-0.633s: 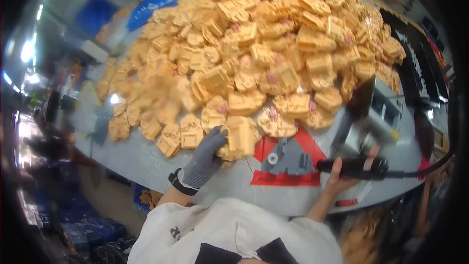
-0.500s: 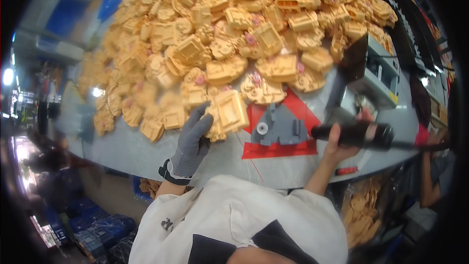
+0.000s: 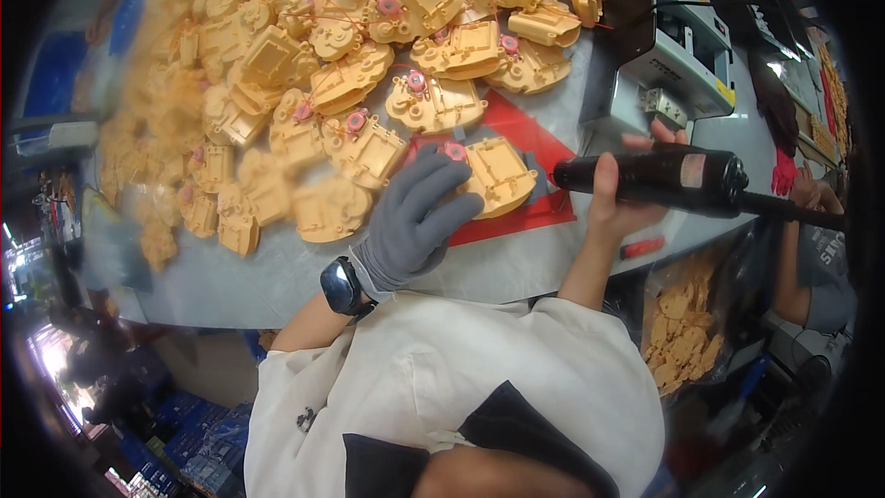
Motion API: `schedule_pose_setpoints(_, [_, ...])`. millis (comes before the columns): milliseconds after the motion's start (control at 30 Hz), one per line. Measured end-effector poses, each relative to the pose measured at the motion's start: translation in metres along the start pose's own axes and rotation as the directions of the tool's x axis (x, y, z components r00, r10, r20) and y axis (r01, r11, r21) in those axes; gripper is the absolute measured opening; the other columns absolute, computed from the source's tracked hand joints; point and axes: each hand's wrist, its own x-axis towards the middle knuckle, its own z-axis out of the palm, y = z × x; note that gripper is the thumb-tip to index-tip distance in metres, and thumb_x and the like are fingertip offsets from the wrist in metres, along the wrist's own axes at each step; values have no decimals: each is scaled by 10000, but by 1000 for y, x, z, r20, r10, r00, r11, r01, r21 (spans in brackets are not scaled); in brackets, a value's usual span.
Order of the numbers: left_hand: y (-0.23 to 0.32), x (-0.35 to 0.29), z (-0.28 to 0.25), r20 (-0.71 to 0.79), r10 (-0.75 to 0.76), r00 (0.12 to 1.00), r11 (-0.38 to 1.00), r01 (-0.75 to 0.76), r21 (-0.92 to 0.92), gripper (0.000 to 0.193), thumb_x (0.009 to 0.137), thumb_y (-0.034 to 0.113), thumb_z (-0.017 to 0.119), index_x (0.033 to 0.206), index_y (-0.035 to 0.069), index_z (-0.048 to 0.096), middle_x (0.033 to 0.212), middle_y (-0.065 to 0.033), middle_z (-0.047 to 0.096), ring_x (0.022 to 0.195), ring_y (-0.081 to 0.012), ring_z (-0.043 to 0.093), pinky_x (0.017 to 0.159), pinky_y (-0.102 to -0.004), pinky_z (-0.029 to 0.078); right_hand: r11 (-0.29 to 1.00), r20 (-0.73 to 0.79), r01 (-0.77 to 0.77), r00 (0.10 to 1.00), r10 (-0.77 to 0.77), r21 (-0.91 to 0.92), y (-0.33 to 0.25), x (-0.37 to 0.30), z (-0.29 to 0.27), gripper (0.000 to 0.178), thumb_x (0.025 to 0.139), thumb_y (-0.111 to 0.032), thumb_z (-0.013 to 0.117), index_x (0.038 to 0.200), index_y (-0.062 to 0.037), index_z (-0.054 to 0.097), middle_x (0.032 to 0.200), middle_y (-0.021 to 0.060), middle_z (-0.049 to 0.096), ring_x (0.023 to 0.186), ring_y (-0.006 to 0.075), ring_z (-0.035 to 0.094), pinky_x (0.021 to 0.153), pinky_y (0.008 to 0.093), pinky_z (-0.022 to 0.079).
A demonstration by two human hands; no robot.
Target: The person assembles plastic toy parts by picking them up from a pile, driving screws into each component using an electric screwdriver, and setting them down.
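Observation:
My left hand [image 3: 419, 222], in a grey glove, grips the left side of a tan plastic housing [image 3: 502, 175] with a pink round piece at its top left. The housing covers most of a grey fixture, which sits on red tape [image 3: 521, 134] on the table. In my bare right hand [image 3: 618, 203] is a black electric screwdriver [image 3: 664, 180], held level with its tip pointing left, close to the housing's right edge. My left thumb and the housing's underside are hidden.
Many similar housings [image 3: 364, 148] are heaped across the far and left table [image 3: 249, 281]. A grey-and-black machine [image 3: 678, 65] stands at right. A small red tool [image 3: 643, 247] lies near the front edge. Below, a clear bag holds tan parts [image 3: 682, 332]. Another person's arm [image 3: 793, 258] shows far right.
My left hand has carried the housing rightward, onto the grey fixture. The screwdriver remains in my right hand beside it. The head view has shifted.

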Motion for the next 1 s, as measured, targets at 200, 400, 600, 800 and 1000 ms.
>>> schedule_pose_setpoints(200, [14, 1, -5, 91, -51, 995, 996, 45, 72, 505, 587, -26, 684, 1051, 114, 543, 1197, -186, 485, 1125, -397, 458, 944, -501, 398, 994, 12, 89, 996, -88, -57, -9, 6, -2, 795, 693, -204, 721, 1326, 61, 319, 1275, 177, 458, 1160, 251, 462, 988, 379, 353])
schedule_pose_setpoints(400, [15, 16, -6, -11, -159, 987, 987, 158, -40, 591, 563, 72, 726, 1121, 103, 533, 1210, -197, 476, 1108, -403, 468, 927, -466, 405, 982, -3, 136, 990, -138, -130, -10, 10, 2, 801, 690, -232, 722, 1321, 58, 322, 1308, 197, 434, 1179, 267, 447, 981, 367, 357])
schedule_pose_setpoints(600, [-4, 18, -8, 81, -140, 987, 987, 146, -71, 491, 603, 74, 704, 1074, 88, 568, 1166, -183, 508, 1046, -350, 515, 895, -423, 427, 1000, -15, 24, 1000, -25, -10, -4, 3, 4, 815, 674, -240, 755, 1306, 43, 327, 1222, 183, 475, 972, 219, 495, 830, 321, 427])
schedule_pose_setpoints(800, [14, 26, -25, 169, -508, 844, 797, 536, -278, 331, 749, 127, 699, 1035, 32, 563, 1059, -159, 550, 936, -246, 558, 788, -322, 458, 986, 71, 120, 991, -112, -117, -4, 8, 1, 801, 774, -216, 666, 1389, 38, 220, 1287, 215, 450, 1204, 314, 443, 1036, 417, 311])
schedule_pose_setpoints(1000, [6, 21, -9, 117, -510, 852, 816, 522, -248, 373, 903, 254, 528, 1169, -2, 480, 1023, -205, 546, 952, -337, 534, 849, -384, 415, 980, 119, 150, 984, -134, -133, -5, 8, -2, 757, 783, -216, 642, 1376, 51, 253, 1290, 218, 443, 1219, 329, 419, 1061, 437, 258])
